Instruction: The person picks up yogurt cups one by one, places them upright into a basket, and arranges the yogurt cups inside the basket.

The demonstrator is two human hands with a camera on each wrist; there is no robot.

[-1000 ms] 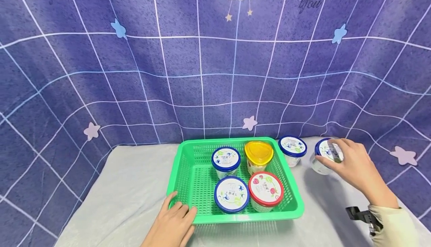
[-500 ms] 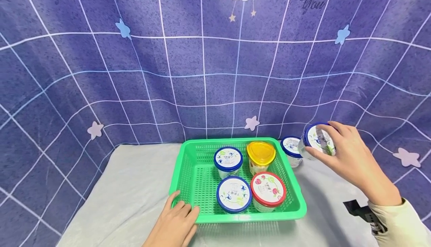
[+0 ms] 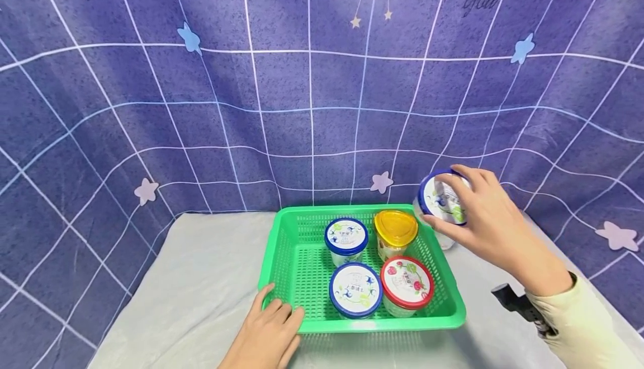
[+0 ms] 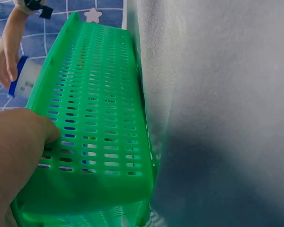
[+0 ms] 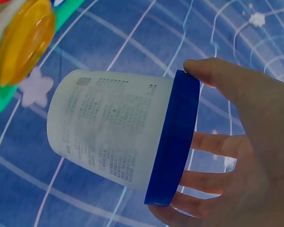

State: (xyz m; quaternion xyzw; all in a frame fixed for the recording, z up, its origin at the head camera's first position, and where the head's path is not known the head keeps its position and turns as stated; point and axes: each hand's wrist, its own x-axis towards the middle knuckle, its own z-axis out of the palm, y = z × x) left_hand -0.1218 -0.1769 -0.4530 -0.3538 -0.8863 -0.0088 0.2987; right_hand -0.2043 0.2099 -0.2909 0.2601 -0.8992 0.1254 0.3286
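My right hand (image 3: 485,221) grips a translucent plastic cup (image 5: 109,127) by its blue-rimmed lid (image 5: 173,142). In the head view this tilted cup is held up beside the back right corner of a green basket (image 3: 372,324). Thumb and fingers pinch the lid's edge on opposite sides. At the basket's front left corner, my left hand (image 3: 266,330) holds the rim, its thumb (image 4: 49,130) against the outer wall. Inside the basket stand two blue-lidded cups (image 3: 346,236), a yellow-lidded cup (image 3: 396,229) and a red-lidded cup (image 3: 407,282).
Another cup (image 3: 445,240) stands on the table just outside the basket's right side, mostly hidden behind the raised one. A pale cloth (image 3: 201,268) covers the table. Behind it hangs a blue gridded curtain (image 3: 282,134) with stars.
My right hand has lifted the blue-lidded cup off the table and carried it left toward the basket, tilting it. The left hand stays on the basket rim.
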